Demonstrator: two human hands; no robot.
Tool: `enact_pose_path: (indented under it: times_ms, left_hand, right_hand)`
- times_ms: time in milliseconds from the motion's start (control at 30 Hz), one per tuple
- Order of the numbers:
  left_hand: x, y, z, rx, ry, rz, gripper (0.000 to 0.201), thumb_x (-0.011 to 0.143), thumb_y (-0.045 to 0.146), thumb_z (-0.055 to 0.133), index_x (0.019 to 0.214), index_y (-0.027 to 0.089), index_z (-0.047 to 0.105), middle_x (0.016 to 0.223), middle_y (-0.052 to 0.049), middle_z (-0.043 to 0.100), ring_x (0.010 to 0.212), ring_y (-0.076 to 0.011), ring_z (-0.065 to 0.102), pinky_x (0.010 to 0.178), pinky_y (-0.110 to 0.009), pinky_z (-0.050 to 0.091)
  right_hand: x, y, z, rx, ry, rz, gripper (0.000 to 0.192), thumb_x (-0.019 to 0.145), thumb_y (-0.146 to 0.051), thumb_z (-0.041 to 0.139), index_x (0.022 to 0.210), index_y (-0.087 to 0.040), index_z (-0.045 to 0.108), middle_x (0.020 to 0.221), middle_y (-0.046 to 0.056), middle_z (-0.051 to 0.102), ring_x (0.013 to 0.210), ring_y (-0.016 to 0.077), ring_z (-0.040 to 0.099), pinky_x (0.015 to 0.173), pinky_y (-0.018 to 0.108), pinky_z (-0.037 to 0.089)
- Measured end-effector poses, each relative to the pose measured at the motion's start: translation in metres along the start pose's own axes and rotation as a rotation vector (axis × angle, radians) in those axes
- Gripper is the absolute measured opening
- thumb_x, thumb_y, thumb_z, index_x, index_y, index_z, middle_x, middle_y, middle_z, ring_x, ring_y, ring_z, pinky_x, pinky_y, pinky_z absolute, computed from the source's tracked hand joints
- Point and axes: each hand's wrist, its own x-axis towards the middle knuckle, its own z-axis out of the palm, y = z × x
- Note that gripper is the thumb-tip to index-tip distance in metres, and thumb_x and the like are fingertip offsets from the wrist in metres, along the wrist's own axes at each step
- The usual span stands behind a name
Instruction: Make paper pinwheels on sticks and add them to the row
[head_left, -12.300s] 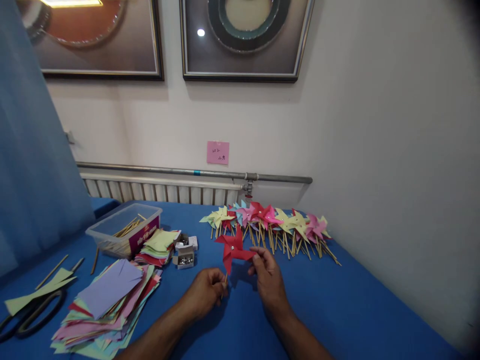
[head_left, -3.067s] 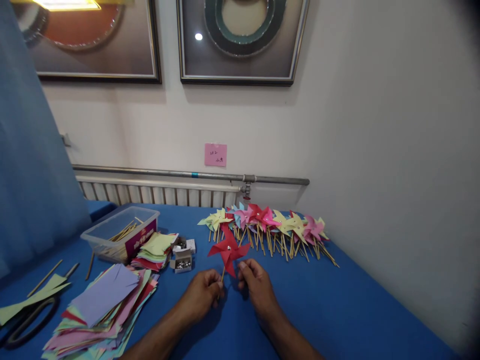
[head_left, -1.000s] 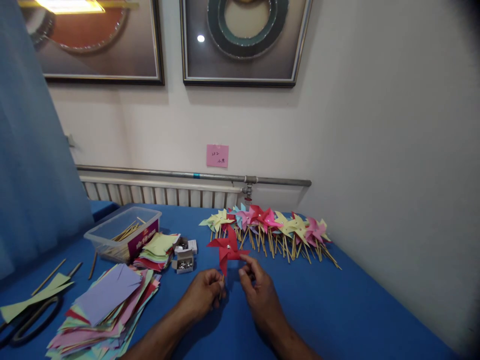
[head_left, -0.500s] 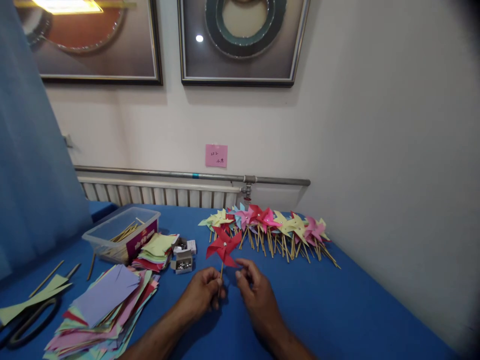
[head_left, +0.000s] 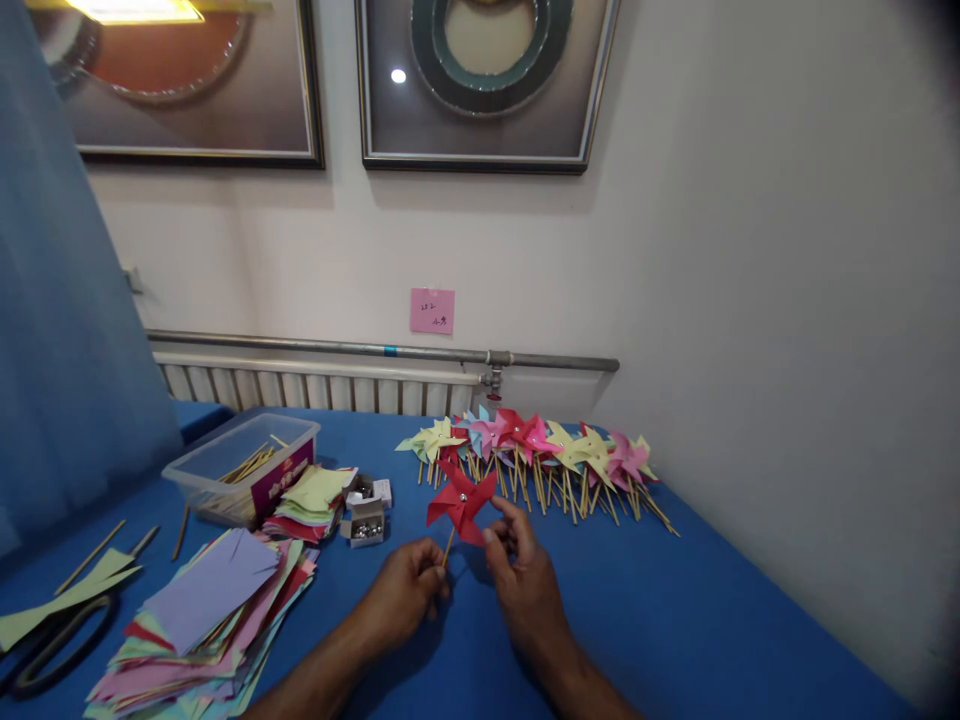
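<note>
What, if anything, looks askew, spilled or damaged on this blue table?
Nothing looks damaged. The paper stack is fanned out loosely, and a few sticks lie loose outside the plastic box. The left hand holds the red pinwheel intact.

Right of right hand [head_left: 525, 585]: bare blue table [head_left: 675, 620] up to wall [head_left: 810, 400]; open passage.
Ahead of both hands: pinwheel row [head_left: 540, 455] blocks far edge, sticks pointing toward hands.
Between hands: red pinwheel [head_left: 460, 500] on stick; gap narrow.
Left of left hand [head_left: 405, 590]: pin boxes [head_left: 366, 508] near; paper stacks [head_left: 217, 600] and tub [head_left: 240, 465] beyond; scissors [head_left: 45, 640] far left.
Strip of bare cloth between left hand and paper stacks passable.
</note>
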Motion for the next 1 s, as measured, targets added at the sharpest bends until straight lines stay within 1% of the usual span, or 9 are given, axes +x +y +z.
enact_pose_path:
  times_ms: [100,233,333,400,567,700,833,933,1000]
  left_hand:
    - [0.0,0.0,0.0,-0.001,0.001,-0.002,0.018,0.08,0.035,0.057,0.076,0.019,0.049,0.066,0.001,0.061,0.044,-0.0077,0.046,0.047,-0.023,0.03]
    - [0.0,-0.001,0.0,-0.024,0.0,-0.014,0.021,0.079,0.038,0.059,0.077,0.02,0.049,0.066,0.001,0.062,0.043,-0.0077,0.046,0.046,-0.023,0.028]
    - [0.001,-0.002,0.0,-0.052,-0.004,-0.031,0.024,0.077,0.041,0.061,0.077,0.02,0.049,0.065,0.002,0.062,0.043,-0.0072,0.046,0.045,-0.023,0.027]
    - [0.002,-0.003,0.0,-0.051,0.004,-0.021,0.023,0.076,0.04,0.059,0.077,0.02,0.049,0.065,0.002,0.062,0.042,-0.007,0.046,0.044,-0.022,0.028]
    - [0.004,-0.006,0.0,-0.046,0.005,-0.016,0.018,0.075,0.037,0.054,0.078,0.02,0.048,0.065,0.002,0.062,0.042,-0.0081,0.046,0.042,-0.022,0.028]
    - [0.004,-0.006,-0.001,-0.045,-0.004,-0.015,0.018,0.074,0.037,0.053,0.079,0.02,0.049,0.066,0.001,0.063,0.042,-0.0081,0.047,0.042,-0.022,0.029]
    - [0.004,-0.006,0.0,-0.087,-0.006,-0.025,0.021,0.072,0.039,0.055,0.078,0.02,0.049,0.066,0.001,0.063,0.042,-0.0078,0.047,0.041,-0.021,0.03]
    - [0.004,-0.003,-0.001,-0.148,0.012,-0.026,0.025,0.069,0.042,0.058,0.077,0.019,0.051,0.068,0.0,0.065,0.042,-0.0077,0.048,0.041,-0.021,0.031]
    - [0.003,0.0,-0.003,-0.178,0.023,-0.026,0.029,0.067,0.045,0.062,0.075,0.019,0.053,0.065,0.0,0.064,0.041,-0.008,0.048,0.041,-0.021,0.032]
  right_hand:
    - [0.001,-0.001,-0.001,-0.035,0.009,-0.016,0.043,0.092,-0.037,0.053,0.133,-0.021,0.056,0.082,0.001,0.062,0.066,0.0168,0.057,0.062,0.028,0.05]
    - [0.004,0.003,-0.002,-0.013,0.016,0.008,0.044,0.092,-0.039,0.053,0.133,-0.022,0.055,0.08,0.0,0.061,0.067,0.0178,0.057,0.061,0.028,0.049]
    - [0.005,0.007,-0.001,0.015,-0.016,0.06,0.036,0.091,-0.04,0.054,0.12,-0.021,0.061,0.079,0.001,0.062,0.065,0.0181,0.058,0.059,0.028,0.048]
    - [0.005,0.009,0.001,0.022,-0.051,0.085,0.029,0.09,-0.04,0.055,0.11,-0.021,0.065,0.077,0.001,0.063,0.063,0.0178,0.057,0.057,0.028,0.047]
    - [0.001,0.011,0.007,0.014,-0.157,0.083,0.022,0.091,-0.04,0.057,0.094,-0.022,0.068,0.072,0.0,0.065,0.059,0.0165,0.056,0.052,0.025,0.042]
    - [0.0,0.013,0.009,-0.003,-0.208,0.09,0.025,0.094,-0.042,0.053,0.09,-0.021,0.066,0.064,-0.003,0.058,0.054,0.0143,0.051,0.05,0.023,0.038]
    - [-0.001,0.014,0.008,-0.009,-0.237,0.106,0.027,0.095,-0.043,0.05,0.088,-0.022,0.064,0.061,-0.005,0.054,0.052,0.0136,0.05,0.049,0.023,0.035]
    - [-0.003,0.013,0.01,-0.019,-0.261,0.123,0.023,0.094,-0.04,0.052,0.086,-0.022,0.063,0.061,-0.004,0.056,0.052,0.0137,0.05,0.05,0.023,0.035]
    - [-0.005,0.013,0.013,-0.026,-0.266,0.124,0.02,0.092,-0.038,0.053,0.086,-0.021,0.063,0.064,-0.003,0.059,0.054,0.0142,0.05,0.052,0.024,0.036]
